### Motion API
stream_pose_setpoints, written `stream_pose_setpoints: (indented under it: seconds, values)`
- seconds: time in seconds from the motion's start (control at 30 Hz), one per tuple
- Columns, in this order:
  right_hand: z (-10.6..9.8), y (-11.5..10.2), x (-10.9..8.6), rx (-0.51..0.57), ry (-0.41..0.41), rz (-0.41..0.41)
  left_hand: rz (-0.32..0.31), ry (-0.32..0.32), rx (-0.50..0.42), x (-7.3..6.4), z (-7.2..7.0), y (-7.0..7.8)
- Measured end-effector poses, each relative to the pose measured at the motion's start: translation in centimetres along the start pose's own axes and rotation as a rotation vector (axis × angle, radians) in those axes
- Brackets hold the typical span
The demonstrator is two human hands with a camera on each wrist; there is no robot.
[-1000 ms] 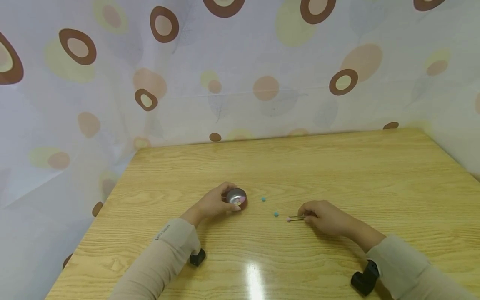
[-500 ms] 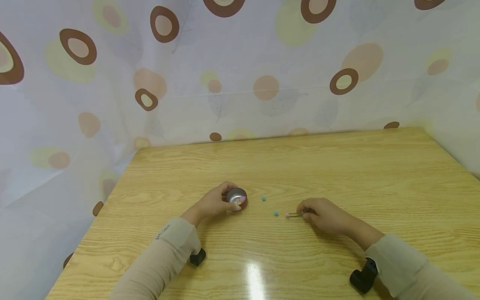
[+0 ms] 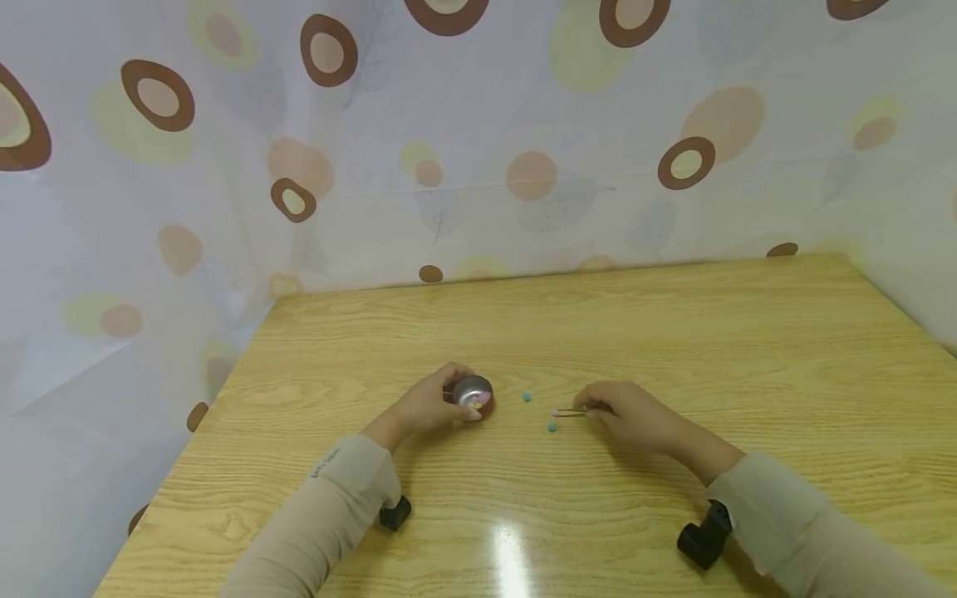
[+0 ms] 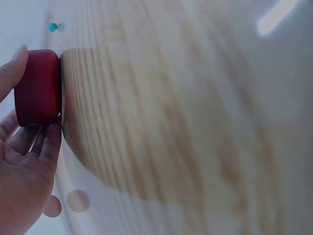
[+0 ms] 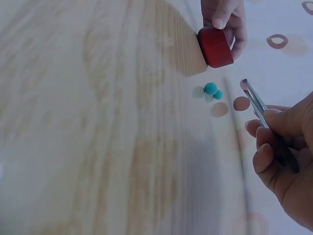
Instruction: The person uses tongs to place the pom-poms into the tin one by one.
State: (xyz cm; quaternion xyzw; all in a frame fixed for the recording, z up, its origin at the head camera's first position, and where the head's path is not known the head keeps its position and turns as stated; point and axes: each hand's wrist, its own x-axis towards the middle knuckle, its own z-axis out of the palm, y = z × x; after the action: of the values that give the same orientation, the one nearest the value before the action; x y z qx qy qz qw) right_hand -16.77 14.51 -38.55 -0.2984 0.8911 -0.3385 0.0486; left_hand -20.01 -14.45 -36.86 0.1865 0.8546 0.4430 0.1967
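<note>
My left hand grips a small metal bowl, silver inside, with thumb and fingers around its sides. Its outer wall shows red in the left wrist view, where the bowl stands on the table. Several small pink and yellow pieces lie inside. My right hand holds tweezers, whose tips pinch a small pink ball above the table. In the right wrist view the tweezers have a dark rear part between thumb and fingers. Two teal balls lie on the table between the hands.
The wooden table reaches back to a patterned cloth that hangs behind it and along the sides. The nearer teal ball sits just below the tweezer tips. Each wrist carries a black camera.
My right hand has moved left and slightly farther away with the tweezers and the pink ball, past the nearer teal ball. The left hand and the bowl have stayed in place.
</note>
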Motion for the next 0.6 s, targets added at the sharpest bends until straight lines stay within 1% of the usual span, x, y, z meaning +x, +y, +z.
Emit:
stream_pose_setpoints:
  seconds: [0.17, 0.3, 0.4, 0.6]
  values:
    - [-0.1, -0.4, 0.9, 0.019, 0.013, -0.025, -0.008, 0.004, 0.009, 0.0, 0.0, 0.0]
    - [0.0, -0.7, 1.7, 0.022, 0.02, -0.019, -0.014, 0.012, 0.013, -0.1, 0.0, 0.0]
    - [0.1, -0.9, 2.2, 0.045, 0.016, -0.015, -0.01, 0.019, 0.019, -0.1, 0.0, 0.0]
    - [0.5, -1.1, 3.3, 0.073, 0.014, -0.028, -0.016, 0.033, 0.048, -0.2, 0.0, 0.3]
